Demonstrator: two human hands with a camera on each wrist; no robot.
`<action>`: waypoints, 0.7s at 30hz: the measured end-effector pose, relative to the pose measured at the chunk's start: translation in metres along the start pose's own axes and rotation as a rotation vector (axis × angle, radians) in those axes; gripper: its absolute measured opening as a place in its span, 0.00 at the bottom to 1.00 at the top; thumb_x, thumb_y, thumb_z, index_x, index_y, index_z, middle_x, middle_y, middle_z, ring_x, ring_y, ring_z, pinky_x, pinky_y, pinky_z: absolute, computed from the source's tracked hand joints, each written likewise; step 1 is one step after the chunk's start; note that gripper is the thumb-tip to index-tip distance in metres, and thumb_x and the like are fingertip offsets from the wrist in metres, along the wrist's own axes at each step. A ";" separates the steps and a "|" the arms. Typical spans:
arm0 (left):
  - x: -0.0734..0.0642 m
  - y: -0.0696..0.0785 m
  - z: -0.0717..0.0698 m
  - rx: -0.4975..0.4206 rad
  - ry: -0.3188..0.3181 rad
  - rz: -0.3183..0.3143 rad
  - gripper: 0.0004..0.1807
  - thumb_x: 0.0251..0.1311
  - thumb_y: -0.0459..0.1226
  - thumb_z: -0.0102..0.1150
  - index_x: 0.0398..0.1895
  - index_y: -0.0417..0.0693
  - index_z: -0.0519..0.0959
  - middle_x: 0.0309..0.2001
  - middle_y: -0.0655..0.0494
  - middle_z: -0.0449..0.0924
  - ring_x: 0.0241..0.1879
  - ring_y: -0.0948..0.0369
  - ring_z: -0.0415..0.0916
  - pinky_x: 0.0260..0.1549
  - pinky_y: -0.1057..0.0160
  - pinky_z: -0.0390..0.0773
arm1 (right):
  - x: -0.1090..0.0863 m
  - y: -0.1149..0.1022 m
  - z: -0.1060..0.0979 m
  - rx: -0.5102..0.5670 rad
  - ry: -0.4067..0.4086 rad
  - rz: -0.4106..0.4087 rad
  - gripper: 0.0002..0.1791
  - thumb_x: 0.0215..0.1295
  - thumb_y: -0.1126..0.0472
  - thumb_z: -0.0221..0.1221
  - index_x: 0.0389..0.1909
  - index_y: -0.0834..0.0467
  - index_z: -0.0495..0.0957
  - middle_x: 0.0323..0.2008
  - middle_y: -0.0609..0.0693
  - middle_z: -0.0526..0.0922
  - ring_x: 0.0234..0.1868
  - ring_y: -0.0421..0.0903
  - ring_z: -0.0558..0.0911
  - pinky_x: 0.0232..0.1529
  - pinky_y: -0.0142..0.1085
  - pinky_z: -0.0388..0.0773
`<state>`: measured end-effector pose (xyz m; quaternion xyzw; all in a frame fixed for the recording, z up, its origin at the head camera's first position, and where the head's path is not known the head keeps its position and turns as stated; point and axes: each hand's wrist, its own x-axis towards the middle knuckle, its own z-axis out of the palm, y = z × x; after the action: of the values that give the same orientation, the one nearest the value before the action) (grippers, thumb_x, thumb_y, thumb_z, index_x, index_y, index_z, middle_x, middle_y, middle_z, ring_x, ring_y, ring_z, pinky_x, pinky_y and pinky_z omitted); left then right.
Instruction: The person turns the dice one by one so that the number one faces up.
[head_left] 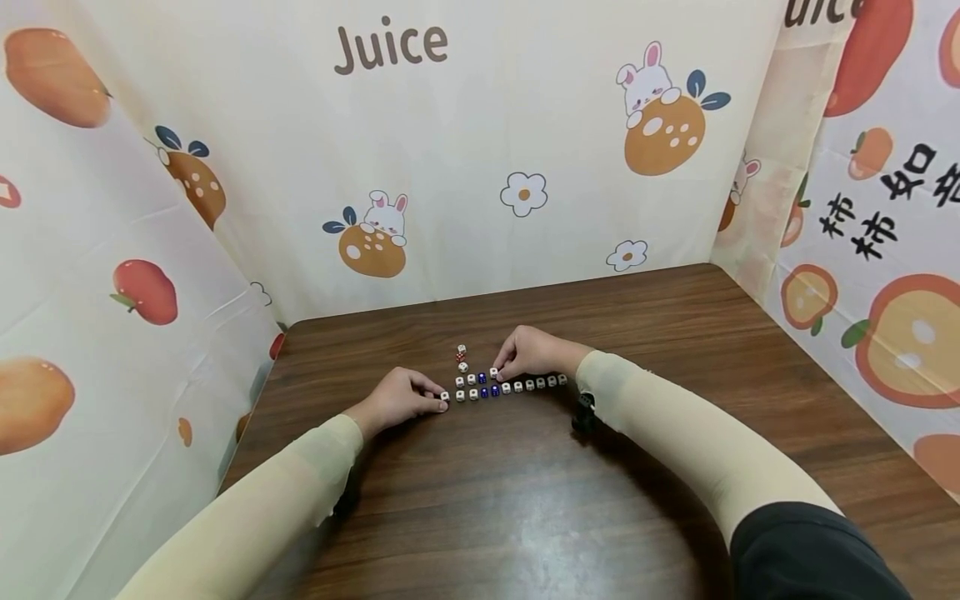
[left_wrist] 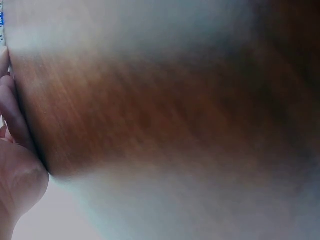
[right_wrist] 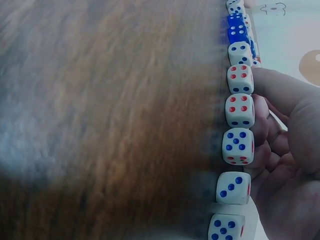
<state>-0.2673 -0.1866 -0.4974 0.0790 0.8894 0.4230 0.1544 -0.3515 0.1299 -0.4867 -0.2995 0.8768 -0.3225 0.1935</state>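
Observation:
At the left end of the front row of dice, my left hand [head_left: 401, 396] pinches a white die [head_left: 445, 397] between thumb and fingertips. My right hand [head_left: 536, 350] reaches over from behind the rows, its thumb and fingertips around another white die [head_left: 494, 373] at the right end of the shorter second row. That second row also has a blue die [head_left: 482, 378] and white ones. In the right wrist view, the front row's white dice [right_wrist: 238, 146] stand before the curled fingers, hiding the fingertips. Only the edge of the left hand [left_wrist: 22, 170] shows in the left wrist view.
Behind the rows, a red die [head_left: 461, 357] stands between two white dice in a short column. Two blue dice [head_left: 490, 391] sit within the front row. The brown wooden table [head_left: 465, 492] meets fruit-printed cloth [head_left: 465, 167] at the back and sides.

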 end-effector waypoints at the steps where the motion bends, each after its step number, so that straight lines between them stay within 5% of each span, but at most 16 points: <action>1: 0.000 -0.001 0.000 -0.002 0.001 -0.003 0.13 0.62 0.39 0.87 0.46 0.45 0.96 0.32 0.60 0.90 0.28 0.65 0.78 0.29 0.65 0.81 | 0.001 0.000 0.000 -0.002 -0.004 -0.001 0.05 0.71 0.59 0.78 0.44 0.53 0.98 0.39 0.44 0.96 0.35 0.36 0.84 0.41 0.31 0.81; 21: 0.002 -0.002 -0.001 -0.011 -0.008 -0.001 0.13 0.62 0.40 0.87 0.46 0.45 0.96 0.31 0.61 0.89 0.28 0.66 0.78 0.29 0.65 0.81 | 0.002 -0.001 0.003 -0.015 -0.013 -0.035 0.04 0.69 0.60 0.79 0.42 0.53 0.98 0.34 0.43 0.95 0.32 0.35 0.82 0.38 0.30 0.79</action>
<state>-0.2691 -0.1879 -0.4986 0.0794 0.8864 0.4275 0.1586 -0.3512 0.1273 -0.4884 -0.3182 0.8727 -0.3172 0.1914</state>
